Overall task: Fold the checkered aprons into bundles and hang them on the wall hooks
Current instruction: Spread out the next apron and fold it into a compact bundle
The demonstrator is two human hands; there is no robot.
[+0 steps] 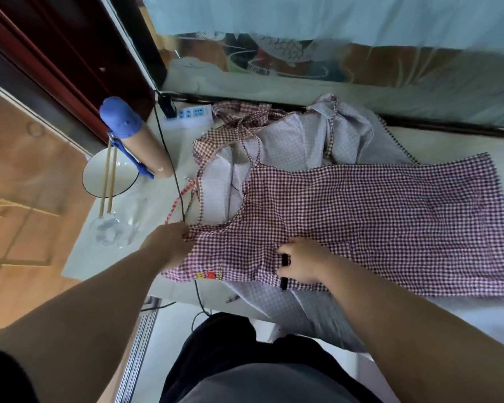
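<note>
Nearest is the person's lap in dark trousers (216, 344), with both bare forearms reaching out over it to the checkered apron (376, 222). The apron lies spread flat on the white bench (114, 257). Its long axis runs left to right, the bib end pointing left and the wide hem pointing right.

The left hand (169, 242) is at the apron's bib corner, where a thin strap leaves the cloth. Its fingers are curled in and pinch that corner. The right hand (306, 263) sits on the apron's near edge, about mid-length. Its fingers are bent round a fold of the cloth, beside a short black strip (285, 259). A small red and yellow print (207, 276) shows on the apron's near edge, between the two hands.

Just beyond the apron's bib end a second apron (297, 138) lies crumpled, pale side up, its ties tangled. Left of the bib end lies a clear glass (111, 231). Beyond it stands a white bowl (125, 175) with chopsticks (110, 175) laid across it, then a tan cylinder with a blue cap (140, 144), tilted. A black cable (172, 170) runs from the bib corner away to a white power strip (191, 113) at the bench's far edge.
</note>
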